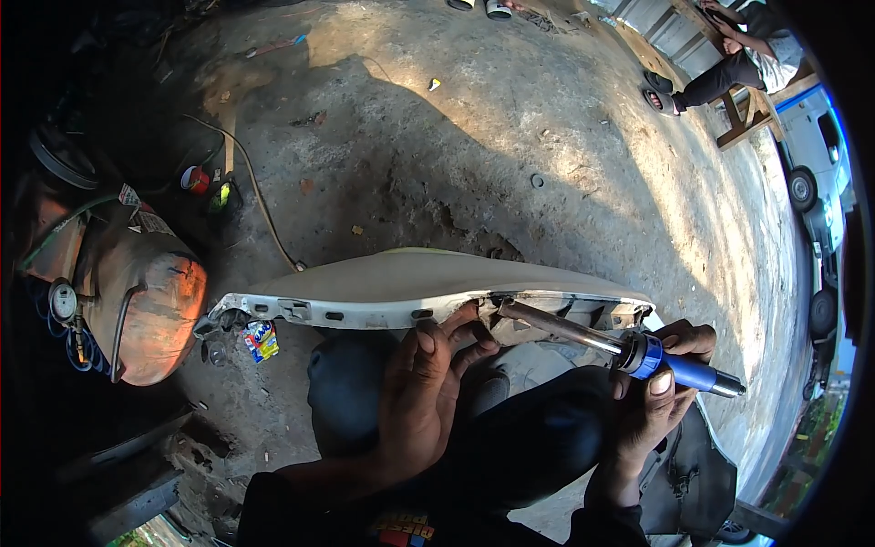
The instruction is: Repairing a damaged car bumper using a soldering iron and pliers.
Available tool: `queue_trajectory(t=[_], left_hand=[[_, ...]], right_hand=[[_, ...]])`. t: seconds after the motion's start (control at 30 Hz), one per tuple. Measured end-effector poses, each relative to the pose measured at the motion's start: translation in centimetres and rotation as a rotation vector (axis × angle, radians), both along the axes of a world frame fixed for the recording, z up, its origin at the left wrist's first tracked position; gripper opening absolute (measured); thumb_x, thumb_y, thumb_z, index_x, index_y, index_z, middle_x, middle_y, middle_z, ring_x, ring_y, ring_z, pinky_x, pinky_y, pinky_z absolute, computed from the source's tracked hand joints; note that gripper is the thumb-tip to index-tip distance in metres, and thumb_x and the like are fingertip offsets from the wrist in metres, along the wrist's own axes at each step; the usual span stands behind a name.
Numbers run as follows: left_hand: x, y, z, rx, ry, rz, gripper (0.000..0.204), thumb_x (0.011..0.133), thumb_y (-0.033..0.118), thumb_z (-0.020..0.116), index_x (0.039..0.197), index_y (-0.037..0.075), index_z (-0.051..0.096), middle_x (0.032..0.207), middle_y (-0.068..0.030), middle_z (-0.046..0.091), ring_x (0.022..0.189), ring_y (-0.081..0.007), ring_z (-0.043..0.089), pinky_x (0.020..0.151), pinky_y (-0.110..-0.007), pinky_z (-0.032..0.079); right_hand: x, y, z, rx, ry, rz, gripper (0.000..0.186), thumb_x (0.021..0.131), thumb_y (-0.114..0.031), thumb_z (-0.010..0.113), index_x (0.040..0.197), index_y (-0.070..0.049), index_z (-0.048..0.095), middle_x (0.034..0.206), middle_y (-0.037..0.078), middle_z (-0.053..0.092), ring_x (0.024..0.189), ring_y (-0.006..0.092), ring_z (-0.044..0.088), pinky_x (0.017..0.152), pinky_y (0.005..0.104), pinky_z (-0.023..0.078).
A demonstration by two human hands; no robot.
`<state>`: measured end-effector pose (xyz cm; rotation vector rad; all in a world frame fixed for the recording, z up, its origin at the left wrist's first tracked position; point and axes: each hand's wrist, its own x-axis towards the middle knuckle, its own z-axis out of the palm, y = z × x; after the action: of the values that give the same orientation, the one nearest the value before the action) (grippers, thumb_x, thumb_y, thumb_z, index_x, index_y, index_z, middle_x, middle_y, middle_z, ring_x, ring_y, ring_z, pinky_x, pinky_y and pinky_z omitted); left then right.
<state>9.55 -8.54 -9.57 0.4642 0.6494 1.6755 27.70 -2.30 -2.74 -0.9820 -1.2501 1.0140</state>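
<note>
A pale grey curved panel, which looks like a car bumper [410,277], lies across in front of my knees, its slotted white edge toward me. My left hand [424,387] is closed at this edge, thumb up and bent fingertips against the rim near the middle. Just what lies under those fingertips is hidden. In my right hand [658,392] is a soldering iron [570,332] with a blue handle and a long metal barrel. The barrel slants up to the left, and its end meets or nearly meets the edge just right of my left fingertips.
An orange rusty air tank [169,305] with a gauge [62,299] stands at left. A thin hose [246,159] runs over the rough floor. A colourful packet [261,341] lies by the bumper's left end. Another person [747,55] sits far right on a wooden bench, near a blue-white vehicle [816,173].
</note>
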Motion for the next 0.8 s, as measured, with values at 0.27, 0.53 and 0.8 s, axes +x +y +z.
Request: queue_trajectory(t=[0.27, 0.53, 0.8], left_hand=[[0.01, -0.13, 0.0, -0.008, -0.004, -0.002, 0.049, 0.102, 0.045, 0.035, 0.135, 0.011, 0.046, 0.138, -0.0069, 0.047, 0.13, -0.0254, 0.042, 0.105, -0.048, 0.038], [-0.05, -0.18, -0.1, 0.002, -0.006, -0.011, 0.047, 0.102, 0.045, 0.035, 0.134, 0.012, 0.046, 0.138, -0.0064, 0.047, 0.131, -0.025, 0.041, 0.104, -0.048, 0.039], [-0.15, 0.02, 0.43, 0.005, 0.014, -0.013, 0.045, 0.102, 0.044, 0.036, 0.132, 0.013, 0.048, 0.138, -0.0071, 0.047, 0.13, -0.0252, 0.042, 0.104, -0.047, 0.039]], right_hand=[[-0.12, -0.03, 0.11, 0.0, 0.004, 0.006, 0.05, 0.081, -0.033, 0.075, 0.099, 0.001, 0.043, 0.091, 0.009, 0.046, 0.052, 0.0103, 0.052, 0.045, 0.0198, 0.043], [-0.04, -0.12, 0.15, 0.025, -0.009, 0.002, 0.05, 0.08, -0.033, 0.075, 0.1, 0.001, 0.044, 0.091, 0.01, 0.046, 0.051, 0.01, 0.052, 0.045, 0.0196, 0.043], [0.08, -0.25, -0.01, 0.047, 0.027, 0.012, 0.052, 0.08, -0.036, 0.076, 0.098, 0.0, 0.043, 0.088, 0.01, 0.047, 0.052, 0.0109, 0.054, 0.043, 0.0204, 0.044]])
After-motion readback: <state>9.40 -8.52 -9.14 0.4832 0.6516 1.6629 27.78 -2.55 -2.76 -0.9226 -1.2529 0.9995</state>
